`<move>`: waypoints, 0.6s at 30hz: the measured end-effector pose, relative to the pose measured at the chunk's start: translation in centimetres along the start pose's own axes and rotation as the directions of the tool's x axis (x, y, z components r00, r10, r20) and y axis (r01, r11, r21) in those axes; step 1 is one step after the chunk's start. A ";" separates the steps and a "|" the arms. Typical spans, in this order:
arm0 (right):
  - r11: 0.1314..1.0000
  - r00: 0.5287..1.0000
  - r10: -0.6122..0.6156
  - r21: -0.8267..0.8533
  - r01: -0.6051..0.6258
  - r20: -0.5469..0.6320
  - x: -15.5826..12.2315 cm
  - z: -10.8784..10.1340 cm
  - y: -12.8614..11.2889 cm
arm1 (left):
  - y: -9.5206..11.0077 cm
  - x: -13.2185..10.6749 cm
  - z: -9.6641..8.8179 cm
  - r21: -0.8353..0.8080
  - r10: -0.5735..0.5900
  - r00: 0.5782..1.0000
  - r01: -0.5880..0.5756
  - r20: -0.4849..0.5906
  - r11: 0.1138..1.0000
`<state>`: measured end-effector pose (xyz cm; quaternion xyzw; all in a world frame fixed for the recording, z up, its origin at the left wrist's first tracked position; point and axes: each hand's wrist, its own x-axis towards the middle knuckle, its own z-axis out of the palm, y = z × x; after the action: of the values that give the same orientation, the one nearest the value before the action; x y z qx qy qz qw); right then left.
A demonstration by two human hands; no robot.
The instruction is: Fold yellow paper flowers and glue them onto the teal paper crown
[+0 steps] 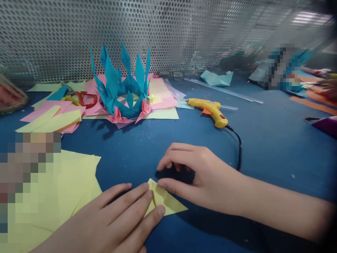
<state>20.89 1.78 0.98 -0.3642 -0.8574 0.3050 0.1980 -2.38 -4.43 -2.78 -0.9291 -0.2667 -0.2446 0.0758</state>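
Note:
A small folded piece of yellow paper (171, 203) lies on the blue table, its corner pointing right. My left hand (126, 218) rests flat over the paper's left part with fingers stretched out, hiding that side. On the paper's upper edge sits the thumb of my right hand (195, 175); its other fingers are curled above the table and apart from the thumb, with nothing between them. Larger yellow sheets (79, 179) lie to the left, partly beneath my left forearm.
A blue folded-paper crown (126, 109) with pink pieces stands at the back on coloured sheets. Red-handled scissors (88, 99) lie left of it. A yellow glue gun (207, 107) with a black cord lies to its right, near clear glue sticks (223, 90). Perforated metal (168, 35) rises behind.

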 end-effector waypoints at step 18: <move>0.987 0.987 0.162 0.019 -0.163 0.017 -0.7 1.5 -1.0 | 0.1 0.0 0.1 0.023 0.030 0.999 -0.031 0.045 0.999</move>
<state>19.97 0.16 0.46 -0.4285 -0.8232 0.3315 0.1695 -2.31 -4.53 -2.87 -0.9374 -0.2569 -0.2193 0.0846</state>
